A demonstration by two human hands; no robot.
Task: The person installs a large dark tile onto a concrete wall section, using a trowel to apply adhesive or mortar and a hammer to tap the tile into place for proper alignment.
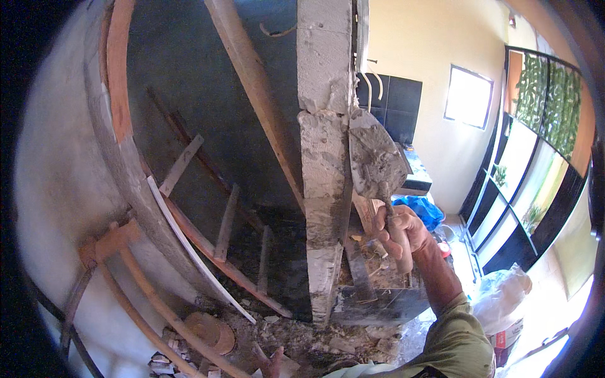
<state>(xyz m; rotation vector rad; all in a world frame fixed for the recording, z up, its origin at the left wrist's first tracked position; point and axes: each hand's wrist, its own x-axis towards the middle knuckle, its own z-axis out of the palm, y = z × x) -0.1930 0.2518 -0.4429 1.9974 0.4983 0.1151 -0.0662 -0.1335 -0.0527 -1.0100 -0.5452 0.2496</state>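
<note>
My right hand (pixel 402 233) is closed around the handle of a trowel (pixel 378 154). Wet grey mortar coats its blade, which points up and lies against the right side of a rough plastered pillar (pixel 323 151). A crack crosses this pillar near the height of the blade's tip. Low at the bottom edge, only a few fingers of my left hand (pixel 275 364) show, next to a flat greyish piece; whether they grip it cannot be made out.
A wooden ladder (pixel 220 239) and a long plank (pixel 258 88) lean left of the pillar. Curved wooden poles (pixel 151 296) stand by the left wall. Rubble (pixel 315 343) covers the floor. To the right are a blue plastic sheet (pixel 419 211), a clear plastic bag (pixel 502 293) and a dark-framed glass door (pixel 529 151).
</note>
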